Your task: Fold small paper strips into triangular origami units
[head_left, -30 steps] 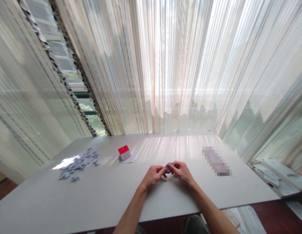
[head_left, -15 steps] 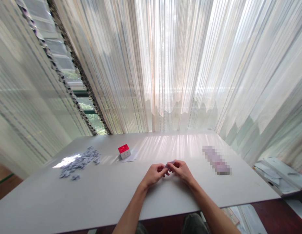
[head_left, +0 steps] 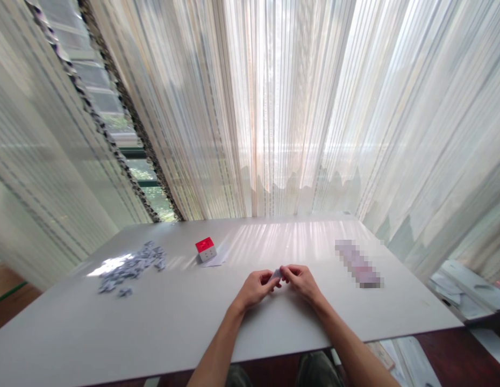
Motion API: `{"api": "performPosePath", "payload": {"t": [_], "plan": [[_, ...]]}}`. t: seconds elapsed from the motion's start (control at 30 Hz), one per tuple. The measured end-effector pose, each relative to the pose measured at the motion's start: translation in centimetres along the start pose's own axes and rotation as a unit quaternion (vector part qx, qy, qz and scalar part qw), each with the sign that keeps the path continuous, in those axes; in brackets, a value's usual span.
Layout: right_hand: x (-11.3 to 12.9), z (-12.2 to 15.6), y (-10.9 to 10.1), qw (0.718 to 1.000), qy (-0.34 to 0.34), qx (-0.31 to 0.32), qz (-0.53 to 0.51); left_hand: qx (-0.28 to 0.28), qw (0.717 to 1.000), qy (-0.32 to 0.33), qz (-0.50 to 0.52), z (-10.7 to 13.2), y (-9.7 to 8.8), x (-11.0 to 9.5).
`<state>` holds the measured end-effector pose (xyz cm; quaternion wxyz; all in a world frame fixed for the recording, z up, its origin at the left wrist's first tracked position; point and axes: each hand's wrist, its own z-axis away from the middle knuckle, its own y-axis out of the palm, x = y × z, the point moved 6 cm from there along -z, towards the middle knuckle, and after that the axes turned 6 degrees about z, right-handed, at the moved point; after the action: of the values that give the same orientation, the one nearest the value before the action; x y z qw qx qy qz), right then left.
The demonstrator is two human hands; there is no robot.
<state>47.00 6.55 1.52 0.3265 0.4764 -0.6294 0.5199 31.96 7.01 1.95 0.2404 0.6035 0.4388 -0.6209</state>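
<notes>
Between my two hands, just above the white table (head_left: 173,328), is a small piece of pale paper (head_left: 277,274). My left hand (head_left: 255,288) is closed, pinching its left side between thumb and fingers. From the other side, the fingertips of my right hand (head_left: 300,280) pinch its upper right edge. Exact folds in the paper are too small to make out. Beyond my left hand, white paper sheets (head_left: 218,259) lie partly under a cube (head_left: 206,249) with a red top and white sides.
A heap of small folded grey-white paper pieces (head_left: 133,269) spreads over the table's left part. On the right lies a pixelated pinkish strip (head_left: 358,264). Sheer striped curtains (head_left: 274,107) hang behind the table. Papers (head_left: 451,287) sit on a surface beyond the right edge.
My right fingers have shifted slightly along the paper, and more of its pale surface now shows between my hands. The left hand stays nearly in place.
</notes>
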Motion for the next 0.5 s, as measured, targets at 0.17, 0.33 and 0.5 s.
{"api": "performPosePath", "payload": {"t": [0.17, 0.33, 0.5], "plan": [[0.04, -0.11, 0.14, 1.0, 0.006, 0.011, -0.002, -0.017, 0.999, 0.012, -0.037, 0.05, -0.31, -0.25], [-0.04, -0.07, 0.58, 0.999, 0.013, 0.04, -0.029, -0.024, 0.997, 0.027, -0.069, 0.18, -0.61, -0.51], [-0.32, -0.09, 0.24, 1.0, 0.022, 0.012, -0.014, -0.022, 0.998, -0.005, -0.052, 0.18, -0.32, 0.18]]}}
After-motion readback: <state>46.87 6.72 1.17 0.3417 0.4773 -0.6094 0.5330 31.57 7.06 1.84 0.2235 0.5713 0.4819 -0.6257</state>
